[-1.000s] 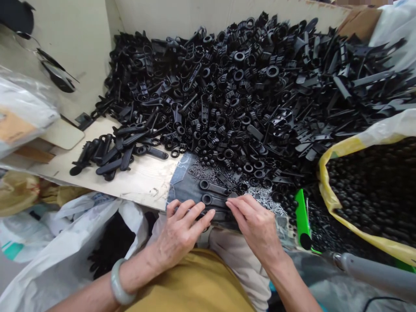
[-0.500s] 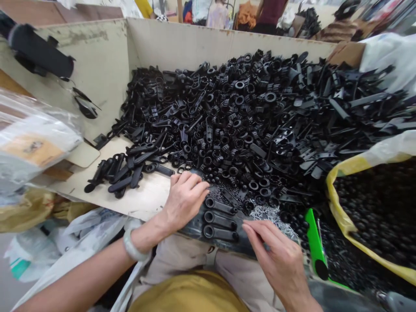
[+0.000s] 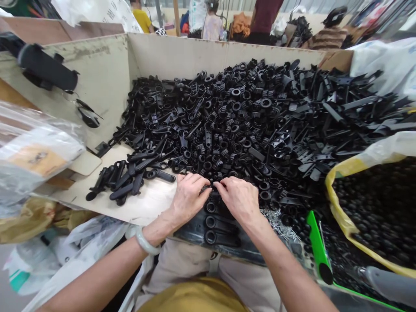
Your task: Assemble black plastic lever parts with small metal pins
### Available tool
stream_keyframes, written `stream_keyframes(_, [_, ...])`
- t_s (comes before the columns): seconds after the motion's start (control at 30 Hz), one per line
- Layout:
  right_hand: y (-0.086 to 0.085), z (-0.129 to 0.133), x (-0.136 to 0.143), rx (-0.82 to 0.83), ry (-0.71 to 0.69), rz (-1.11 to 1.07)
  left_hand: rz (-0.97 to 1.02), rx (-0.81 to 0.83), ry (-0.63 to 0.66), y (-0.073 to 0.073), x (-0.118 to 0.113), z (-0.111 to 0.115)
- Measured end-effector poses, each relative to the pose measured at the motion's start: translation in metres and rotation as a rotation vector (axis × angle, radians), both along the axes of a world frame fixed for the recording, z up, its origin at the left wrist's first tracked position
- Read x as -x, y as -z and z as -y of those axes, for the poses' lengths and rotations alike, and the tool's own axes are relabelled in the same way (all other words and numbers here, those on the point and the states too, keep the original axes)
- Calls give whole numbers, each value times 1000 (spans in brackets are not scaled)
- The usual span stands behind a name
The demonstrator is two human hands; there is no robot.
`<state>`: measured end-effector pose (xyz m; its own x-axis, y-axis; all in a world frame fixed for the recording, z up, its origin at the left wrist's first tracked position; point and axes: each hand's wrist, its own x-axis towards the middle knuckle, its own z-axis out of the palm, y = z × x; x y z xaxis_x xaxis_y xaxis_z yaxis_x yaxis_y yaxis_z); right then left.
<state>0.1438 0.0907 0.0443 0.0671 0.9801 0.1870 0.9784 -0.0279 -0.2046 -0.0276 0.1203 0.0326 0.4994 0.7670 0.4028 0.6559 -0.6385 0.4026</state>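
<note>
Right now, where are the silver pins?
In the head view, the silver pins lie right of the right hand, between its wrist and the green strip.

Left hand (image 3: 190, 194) and right hand (image 3: 239, 198), backs up, fingers bent, nearly meet (fingertips just apart); left forearm (image 3: 104, 268) enters from eight o'clock, right forearm (image 3: 286, 260) from five.

Upper middle: jumbled heap of black plastic parts (image 3: 227, 117), blocking low passage; air above it open.
Left of centre: bare stretch of pale wooden board (image 3: 152, 203), passable beside pile of black handles (image 3: 128, 180).
Right: yellow-rimmed sack (image 3: 331, 188), slanted bright-green bar (image 3: 316, 240) obstruct sideways reach.
</note>
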Motion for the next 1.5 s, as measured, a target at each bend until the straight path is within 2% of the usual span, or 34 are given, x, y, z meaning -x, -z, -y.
stream_keyframes(0.1, [2,-1,6,10,15,-7,217,86,2,-3,8,8])
stream_keyframes(0.2, [-2,7,1,-28,12,-81,379,240,-8,-4,15,16])
stream_keyframes(0.27, [-8,24,-7,-72,-38,-253,476,355,-6,-6,19,22])
stream_keyframes(0.37, [-15,65,-22,-101,-104,-575,556,450,13,-11,19,35])
stream_keyframes(0.43, [-14,97,-31,-98,-85,-687,555,472,58,-14,15,48])
stream_keyframes(0.53, [-6,137,-37,-85,-39,-713,527,469,180,-12,3,71])
stream_keyframes(0.63, [5,157,-34,-128,20,-694,443,302,244,-1,-11,92])
stream_keyframes(0.73, [11,158,-30,-165,38,-674,329,68,268,11,-19,104])
stream_keyframes(0.83, [14,152,-31,-159,1,-662,242,-56,272,16,-21,108])
stream_keyframes(1.0, [18,136,-38,-143,-78,-667,228,-26,220,18,-23,115])
stream_keyframes(1.2, [17,124,-37,-24,-76,-701,316,40,160,22,-26,120])
stream_keyframes(1.37, [9,116,-35,36,-97,-709,239,-60,211,32,-21,116])
stream_keyframes(1.5, [0,111,-33,80,-104,-606,257,-122,254,41,-18,114])
